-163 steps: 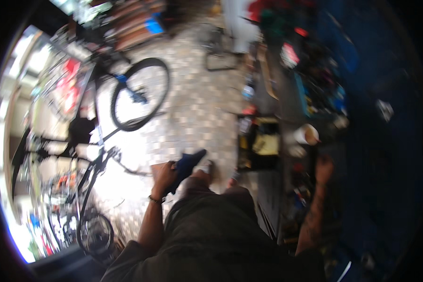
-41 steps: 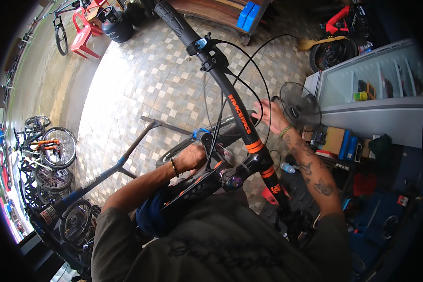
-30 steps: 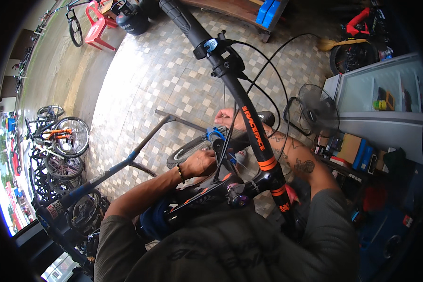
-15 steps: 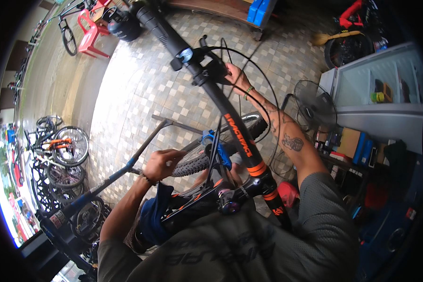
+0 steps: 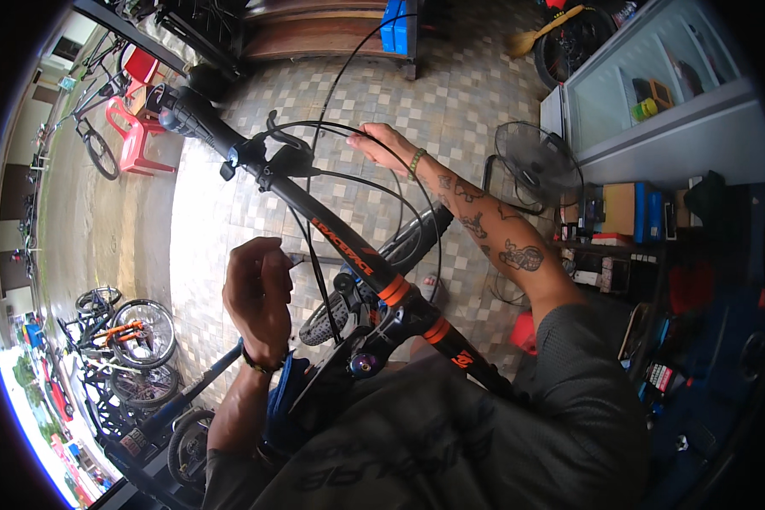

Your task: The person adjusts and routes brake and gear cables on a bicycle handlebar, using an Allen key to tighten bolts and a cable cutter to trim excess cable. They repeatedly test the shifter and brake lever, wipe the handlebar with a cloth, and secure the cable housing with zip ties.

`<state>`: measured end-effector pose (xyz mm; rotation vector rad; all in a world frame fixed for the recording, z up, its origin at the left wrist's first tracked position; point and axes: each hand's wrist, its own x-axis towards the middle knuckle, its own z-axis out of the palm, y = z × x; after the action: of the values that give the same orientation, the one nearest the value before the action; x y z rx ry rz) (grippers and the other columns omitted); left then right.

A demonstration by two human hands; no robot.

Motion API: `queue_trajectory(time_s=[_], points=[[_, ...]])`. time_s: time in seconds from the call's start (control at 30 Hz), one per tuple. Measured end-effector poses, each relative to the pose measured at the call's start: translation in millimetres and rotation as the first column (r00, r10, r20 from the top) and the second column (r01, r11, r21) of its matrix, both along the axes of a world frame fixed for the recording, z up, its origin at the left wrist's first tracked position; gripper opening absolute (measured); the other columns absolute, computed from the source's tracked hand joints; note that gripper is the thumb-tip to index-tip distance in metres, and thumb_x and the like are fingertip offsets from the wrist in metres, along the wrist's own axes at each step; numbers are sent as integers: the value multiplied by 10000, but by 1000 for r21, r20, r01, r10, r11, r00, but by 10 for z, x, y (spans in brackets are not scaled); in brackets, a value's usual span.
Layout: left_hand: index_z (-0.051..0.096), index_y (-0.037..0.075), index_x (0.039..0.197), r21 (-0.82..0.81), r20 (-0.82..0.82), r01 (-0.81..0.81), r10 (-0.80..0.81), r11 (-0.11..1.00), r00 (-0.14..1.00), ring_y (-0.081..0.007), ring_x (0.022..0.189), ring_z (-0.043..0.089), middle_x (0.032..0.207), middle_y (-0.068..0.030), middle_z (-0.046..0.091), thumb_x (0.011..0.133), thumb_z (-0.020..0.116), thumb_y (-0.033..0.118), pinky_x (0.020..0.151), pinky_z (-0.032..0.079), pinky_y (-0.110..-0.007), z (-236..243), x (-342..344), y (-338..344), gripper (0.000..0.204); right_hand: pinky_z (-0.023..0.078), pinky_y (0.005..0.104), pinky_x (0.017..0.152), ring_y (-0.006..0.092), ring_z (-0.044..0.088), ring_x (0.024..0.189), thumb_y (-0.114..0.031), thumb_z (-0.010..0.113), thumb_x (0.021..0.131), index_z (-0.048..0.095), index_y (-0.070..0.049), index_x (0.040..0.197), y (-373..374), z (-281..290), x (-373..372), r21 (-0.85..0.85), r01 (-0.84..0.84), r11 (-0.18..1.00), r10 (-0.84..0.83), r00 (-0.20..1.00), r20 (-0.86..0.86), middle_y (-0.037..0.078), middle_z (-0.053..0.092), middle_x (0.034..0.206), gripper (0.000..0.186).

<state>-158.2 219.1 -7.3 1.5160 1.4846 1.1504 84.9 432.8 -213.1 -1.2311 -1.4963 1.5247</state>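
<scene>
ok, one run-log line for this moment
left hand: loosely curled, beside handlebar | right hand: near black cable, grip unclear | knobby tyre: beneath handlebar

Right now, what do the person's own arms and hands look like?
Both the left hand and the right hand are bare, with no gloves. A dark bracelet circles the left wrist, and a greenish band the right. Several dark tattoos mark the right forearm, including a big rounded one toward the elbow. The short sleeves are dark grey.
</scene>
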Motion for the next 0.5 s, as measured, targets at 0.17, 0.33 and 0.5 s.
queue_trajectory(time_s=[0.17, 0.33, 0.5], points=[[728, 29, 1032, 348, -469, 367, -178, 863, 865, -212, 822, 653, 952, -88, 709, 887, 678, -125, 651, 515, -311, 459, 425, -4, 217, 355, 270, 558, 81, 405, 610, -255, 708, 1049, 646, -51, 1014, -245, 30, -17, -356, -158, 921, 13, 925, -379, -55, 442, 689, 216], [782, 117, 1107, 88, -769, 743, -429, 663, 474, -243, 945, 656, 970, -22, 724, 768, 790, 70, 907, 452, -387, 710, 803, 357, 343, 360, 279, 530, 89, 414, 554, -242, 674, 1075, 660, -73, 925, -645, 73, 74, -534, -347, 771, -28, 820, -572, -52, 450, 646, 226], [777, 159, 1207, -221, -703, 852, -683, 475, 199, -242, 1023, 707, 1095, -47, 771, 879, 798, 101, 978, 477, -404, 412, 981, 870, 333, 415, 221, 507, 55, 508, 547, -253, 524, 1132, 685, -62, 1056, -986, 256, 312, -514, -538, 668, 12, 698, -716, -48, 601, 715, 261]])
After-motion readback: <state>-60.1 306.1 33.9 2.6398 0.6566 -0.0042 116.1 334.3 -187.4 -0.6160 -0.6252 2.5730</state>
